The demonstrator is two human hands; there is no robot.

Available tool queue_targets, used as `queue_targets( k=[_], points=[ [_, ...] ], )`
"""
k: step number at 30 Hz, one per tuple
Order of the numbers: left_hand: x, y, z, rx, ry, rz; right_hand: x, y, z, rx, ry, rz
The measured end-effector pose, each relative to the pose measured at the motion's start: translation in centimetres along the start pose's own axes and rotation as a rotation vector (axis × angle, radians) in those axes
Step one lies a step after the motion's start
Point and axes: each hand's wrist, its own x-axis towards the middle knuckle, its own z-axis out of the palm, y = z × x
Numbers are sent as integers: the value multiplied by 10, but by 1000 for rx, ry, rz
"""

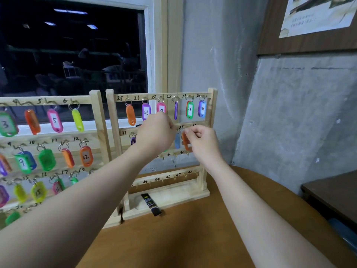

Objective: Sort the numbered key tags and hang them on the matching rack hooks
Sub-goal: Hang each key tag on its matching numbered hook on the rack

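Two wooden key racks stand side by side: the left rack (96,117) and the right rack (111,117), whose hooks carry numbers from 25 up. Coloured tags hang along the right rack's top row, among them tag 26 (146,111) and tag 29 (189,110). My right hand (202,144) pinches an orange tag (185,142) by its top, under the label 35 in the second row. A blue tag (177,141) hangs just left of it. My left hand (156,133) is raised against the same row with curled fingertips; what they hold is hidden.
The racks stand on a brown round table (193,238) against a grey wall, with a dark window behind. A black tube (152,205) lies on the right rack's base. A dark wooden cabinet (332,194) is at the right edge. The right rack's lower rows show bare hooks.
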Motion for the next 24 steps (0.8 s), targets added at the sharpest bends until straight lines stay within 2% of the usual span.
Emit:
queue_targets(
  k=[17,24],
  points=[
    [1,-2,-5,16,-73,50,8,4,20,-156,94,-70],
    [-8,-6,-11,16,-102,115,-4,13,12,-134,56,16]
  ],
)
